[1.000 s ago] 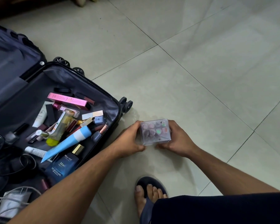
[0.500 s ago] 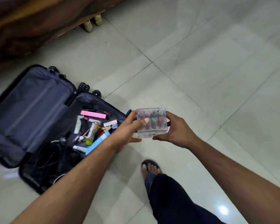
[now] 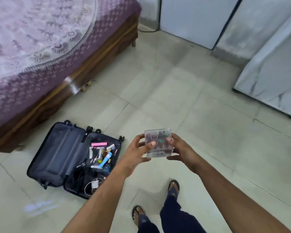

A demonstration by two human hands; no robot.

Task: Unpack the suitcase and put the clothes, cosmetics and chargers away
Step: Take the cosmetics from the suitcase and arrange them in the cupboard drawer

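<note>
A clear plastic box (image 3: 158, 143) with small coloured cosmetic pots inside is held in front of me, well above the floor. My left hand (image 3: 138, 151) grips its left side with thumb and fingers. My right hand (image 3: 181, 149) grips its right side. The dark suitcase (image 3: 57, 153) lies open on the tiled floor at lower left. Its right half holds several cosmetics, among them a pink box (image 3: 99, 144) and a light blue tube (image 3: 105, 160). White chargers and cables (image 3: 94, 184) lie at its near end. The left half shows only grey lining.
A bed (image 3: 40, 52) with a purple patterned cover and wooden frame fills the upper left. Pale cabinet doors (image 3: 191, 17) stand at the back, and a marble-look panel (image 3: 272, 73) leans at the right. My sandalled feet (image 3: 174, 188) stand on the tiles below.
I have risen from a crouch to standing, lifting the clear box off the floor in both hands. The view has lifted, so the suitcase looks smaller and the bed and cabinets have come into view.
</note>
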